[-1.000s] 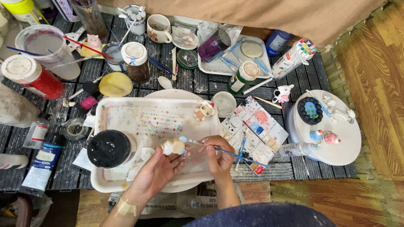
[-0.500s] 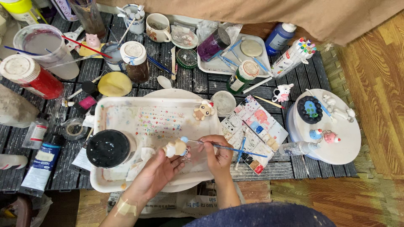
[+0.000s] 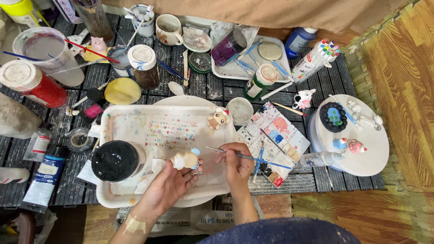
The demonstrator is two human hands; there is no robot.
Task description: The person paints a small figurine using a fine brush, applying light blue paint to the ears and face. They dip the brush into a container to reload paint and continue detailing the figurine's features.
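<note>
We hold a small cream figurine (image 3: 186, 159) in our left hand (image 3: 169, 185), palm up, fingers curled under and around its lower part so the grip is closed on it; it sits raised just above the white tray (image 3: 113, 118), near the tray's lower middle, with a pale blue spot at its upper right end. Our right hand (image 3: 236, 163) lies just to the right of it, fingers pinched tight on a thin brush (image 3: 253, 157) whose blue handle runs out to the right over the paint palette (image 3: 275, 140) while its tip points left toward the figurine. The brush's long axis is nearly level, tilted slightly up at the tip end, and the tip sits just beside the figurine's right side; we cannot tell whether the bristles touch it. So the figurine lies to the left of the brush grip, close, and the right hand is the one nearer to the palette's wet colours. Around the left hand we see a black-lidded jar (image 3: 115, 160) just to its left on the tray, rows of small coloured dots painted on the tray floor above it, and a second small tan figurine (image 3: 218, 119) standing well above on the tray's upper right edge. All of it rests on a dark slatted table (image 3: 208, 88).
</note>
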